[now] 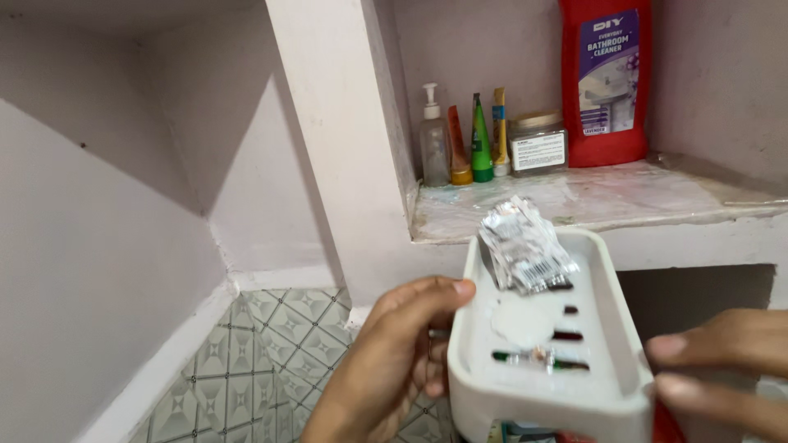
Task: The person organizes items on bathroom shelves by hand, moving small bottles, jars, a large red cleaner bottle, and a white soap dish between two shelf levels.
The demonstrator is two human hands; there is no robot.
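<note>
Where walls meet, cluttered shelf (pixel 624 201).

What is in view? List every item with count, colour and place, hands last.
white slotted tray: one, white, held between both hands
crumpled foil wrapper: one, silver, on the tray's far end
soap sliver: one, white, on the tray's middle
red bottle: one, red, back of the shelf
jar: one, clear, beside the red bottle
pump bottle: one, clear, shelf left
tubes: three, orange, green, yellow, by the pump bottle
left hand: on the tray's left edge
right hand: at the tray's right edge
</note>
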